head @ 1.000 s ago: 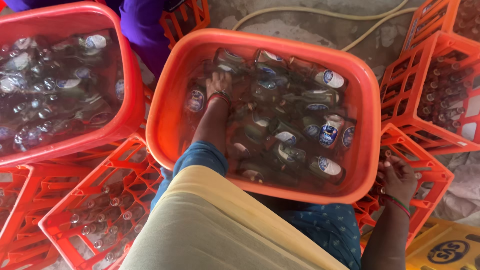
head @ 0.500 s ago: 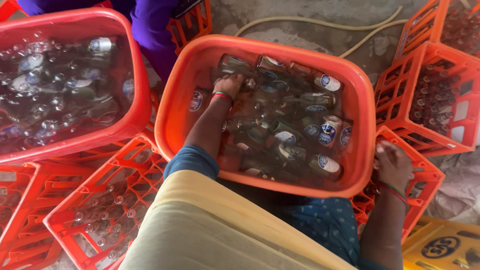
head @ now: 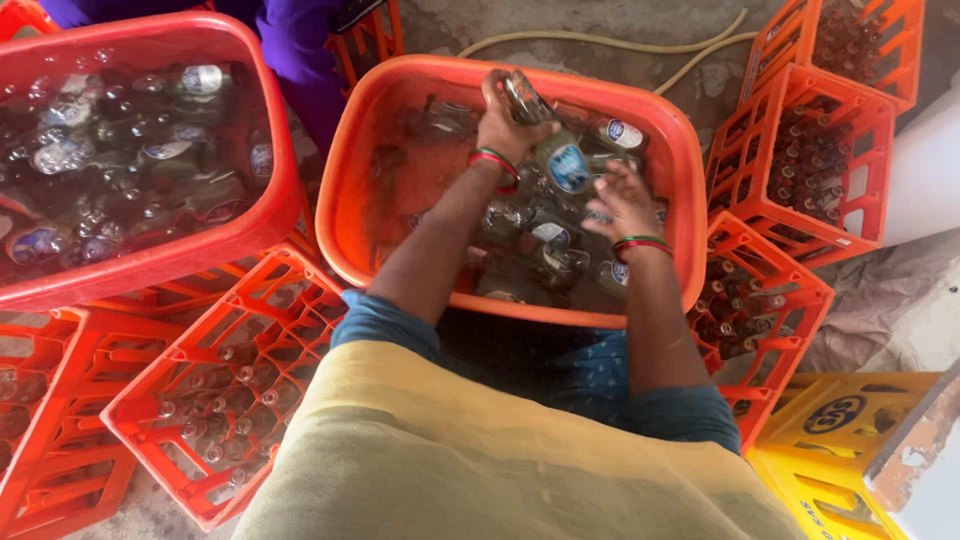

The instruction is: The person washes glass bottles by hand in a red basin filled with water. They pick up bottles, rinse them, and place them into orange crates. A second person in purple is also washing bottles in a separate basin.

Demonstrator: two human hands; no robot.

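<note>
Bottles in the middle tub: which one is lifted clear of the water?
The clear glass bottle with the blue oval label, gripped by its neck end in the left hand above the orange tub. The others lie in the water.

A second red tub (head: pixel 150 270) full of glass bottles in water sits at the left, with a person's purple sleeve (head: pixel 300 50) just behind it. Orange crates (head: pixel 225 390) holding small bottles lie below that tub on the floor. More orange crates (head: pixel 800 160) with bottles stand at the right. A yellow crate (head: pixel 850 450) fills the lower right corner. A pale hose (head: pixel 600 40) runs across the concrete floor (head: pixel 560 15) at the top.
</note>
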